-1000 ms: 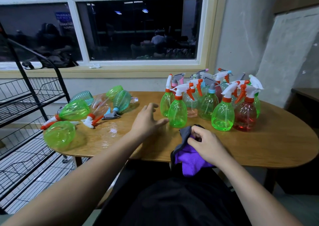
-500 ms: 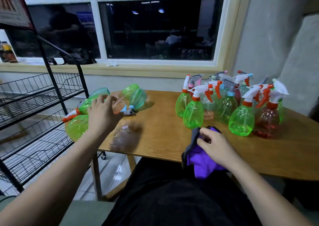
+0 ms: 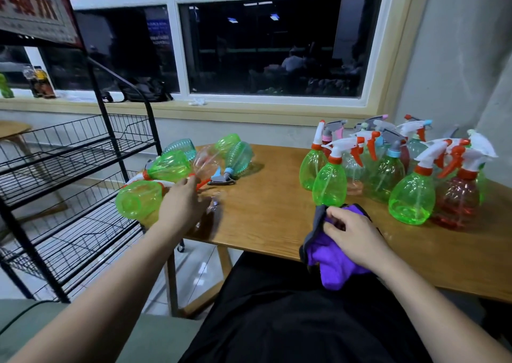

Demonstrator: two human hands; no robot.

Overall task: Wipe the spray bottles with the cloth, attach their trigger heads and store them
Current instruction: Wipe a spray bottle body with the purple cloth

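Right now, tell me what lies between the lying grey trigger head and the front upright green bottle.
Head view: only bare wooden table between grey trigger head and green bottle.

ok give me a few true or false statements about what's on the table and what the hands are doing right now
1. The right hand grips a purple cloth at the wooden table's near edge. True.
2. The upright plastic spray bottles on the right have bare necks. False: white trigger heads top them.
3. The green plastic bottles beside the left hand lie on their sides. True.
4. The black wire rack already holds stored bottles. False: no bottles show on its shelves.
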